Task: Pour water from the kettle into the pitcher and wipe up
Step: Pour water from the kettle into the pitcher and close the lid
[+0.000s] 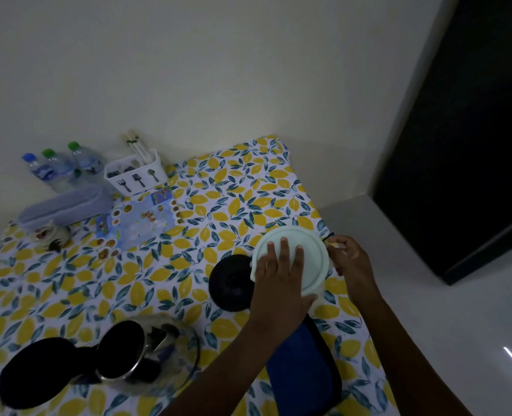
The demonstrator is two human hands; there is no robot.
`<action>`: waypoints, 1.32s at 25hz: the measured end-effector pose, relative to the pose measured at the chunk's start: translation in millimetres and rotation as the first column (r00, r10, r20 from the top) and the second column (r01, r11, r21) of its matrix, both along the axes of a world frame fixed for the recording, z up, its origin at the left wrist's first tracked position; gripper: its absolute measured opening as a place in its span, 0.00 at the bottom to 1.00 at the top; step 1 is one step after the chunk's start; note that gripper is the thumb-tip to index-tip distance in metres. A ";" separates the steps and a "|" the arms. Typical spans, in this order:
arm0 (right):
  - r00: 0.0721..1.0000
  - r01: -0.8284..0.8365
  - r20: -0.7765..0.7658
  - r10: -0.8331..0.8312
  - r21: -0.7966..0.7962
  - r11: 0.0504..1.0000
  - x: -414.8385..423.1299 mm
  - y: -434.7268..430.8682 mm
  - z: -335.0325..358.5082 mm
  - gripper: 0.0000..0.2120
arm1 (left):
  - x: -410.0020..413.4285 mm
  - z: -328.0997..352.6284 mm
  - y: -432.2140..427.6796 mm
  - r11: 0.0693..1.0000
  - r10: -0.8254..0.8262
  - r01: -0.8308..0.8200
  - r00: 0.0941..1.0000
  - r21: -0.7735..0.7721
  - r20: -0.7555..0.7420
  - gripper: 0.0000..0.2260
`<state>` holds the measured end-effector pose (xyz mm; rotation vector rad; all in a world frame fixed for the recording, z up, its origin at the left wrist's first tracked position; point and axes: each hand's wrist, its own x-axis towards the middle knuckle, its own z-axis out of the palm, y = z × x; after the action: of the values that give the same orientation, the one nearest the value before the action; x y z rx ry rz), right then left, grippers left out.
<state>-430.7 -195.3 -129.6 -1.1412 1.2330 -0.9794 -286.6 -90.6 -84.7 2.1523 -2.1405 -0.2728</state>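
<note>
The pitcher [316, 267] stands near the table's right edge, seen from above with its round white lid on. My left hand [280, 274] lies palm down across the lid, fingers spread, thumb hooked at the near rim. My right hand [349, 261] is curled around the pitcher's right side, where a handle seems to be. The kettle [128, 352] stands at the near left with its black lid [32, 373] flipped open and its steel mouth showing. Its round black base [230, 283] sits just left of the pitcher. A dark blue cloth-like pad [304, 373] lies under my left forearm.
The table wears a lemon-print cloth [188, 211]. At the back left stand three water bottles [59, 169], a white cutlery holder [136, 175], a lilac case [65, 205] and a sticker sheet [137, 220]. The table edge [353, 313] runs close past the pitcher; a dark cabinet [465, 145] stands beyond.
</note>
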 end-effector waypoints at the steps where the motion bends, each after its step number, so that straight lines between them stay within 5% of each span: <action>1: 1.000 -0.012 0.007 0.012 -0.013 1.000 3.7 3.3 8.0 0.08 | 1.1 5.3 7.7 0.999 -0.001 0.002 1.000 -0.037 0.019 0.41; 15: 0.921 -0.368 -0.226 0.318 -0.230 0.901 138.4 115.4 107.0 0.08 | 101.0 47.9 153.9 0.947 0.242 -0.272 0.954 -0.173 -0.178 0.43; 19: 0.861 -0.466 -0.355 0.364 -0.265 0.844 178.5 133.6 127.5 0.09 | 125.9 41.4 178.4 0.906 0.269 -0.366 0.887 -0.213 -0.376 0.41; 23: 0.775 -0.552 -0.516 0.365 -0.272 0.788 207.3 139.8 148.3 0.08 | 136.6 38.8 182.0 0.858 0.339 -0.484 0.786 -0.174 -0.517 0.49; 33: 0.602 -0.685 -0.734 0.313 -0.274 0.675 242.0 145.6 174.6 0.10 | 137.2 44.1 183.4 0.781 0.372 -0.603 0.659 -0.164 -0.654 0.45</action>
<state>-188.6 -49.6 45.1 -2.2977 1.0076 -0.4558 -149.3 92.8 -40.6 1.9706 -1.0919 -0.3872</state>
